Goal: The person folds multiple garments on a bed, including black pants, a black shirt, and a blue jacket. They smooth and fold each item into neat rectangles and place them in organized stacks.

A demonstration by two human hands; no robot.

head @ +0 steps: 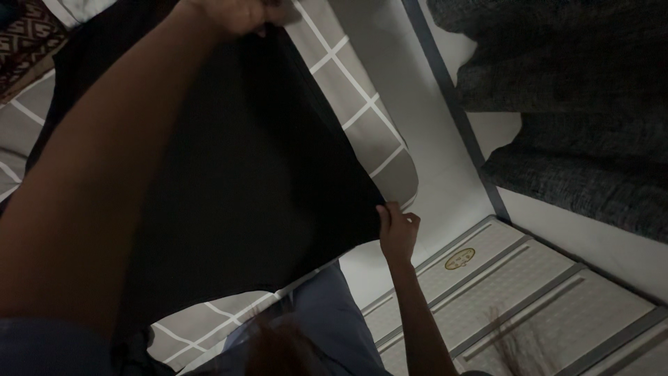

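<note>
left hand (pixel 236 12): arm outstretched, pinching top edge of black cloth (pixel 243 174) | right hand (pixel 398 230): gripping its corner | below: grey checked bedsheet (pixel 362 104)

**One small oval label**

The only label in view is an oval sticker (pixel 459 258), gold-yellow with a dark outline and dark markings. It lies at about four o'clock from the picture's centre, flat on the pale ribbed panel (pixel 529 278). No packages, signs or screens can be seen.

Both forearms are bare, and the person wears what looks like a blue-grey garment (pixel 327 313) below.
</note>
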